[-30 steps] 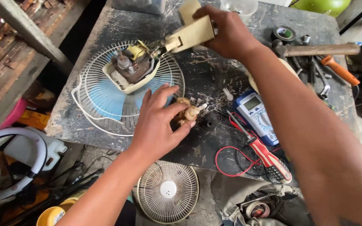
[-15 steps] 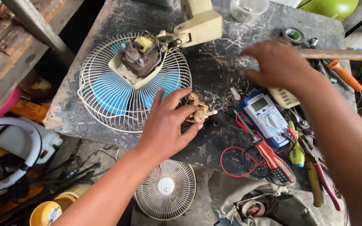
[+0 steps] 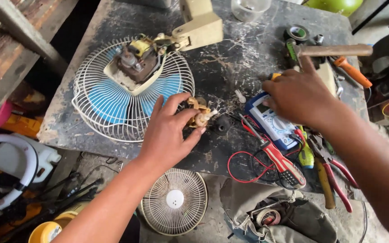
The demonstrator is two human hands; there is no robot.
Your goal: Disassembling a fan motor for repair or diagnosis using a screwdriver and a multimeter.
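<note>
My left hand (image 3: 169, 130) rests on the dark worktable (image 3: 230, 76) and pinches a small brown and cream fan part (image 3: 199, 113) between thumb and fingers. My right hand (image 3: 300, 96) hovers over the blue and white multimeter (image 3: 272, 122), fingers curled, index pointing toward a hammer's wooden handle (image 3: 334, 50); whether it holds anything is hidden. A fan lies face down at the left: white wire guard (image 3: 100, 112), blue blades, exposed motor (image 3: 133, 60) and cream neck (image 3: 201, 27).
A red test probe (image 3: 278, 159) with red and black leads, pliers (image 3: 329, 168), an orange-handled tool (image 3: 352, 72), a tape roll (image 3: 297, 32) and a clear jar (image 3: 251, 6) crowd the table's right and back. On the floor lie a second white guard (image 3: 174, 200) and a grey tool bag (image 3: 275, 211).
My right hand let go of the fan's cream neck and swept right and down to the multimeter. My left hand kept hold of the small part.
</note>
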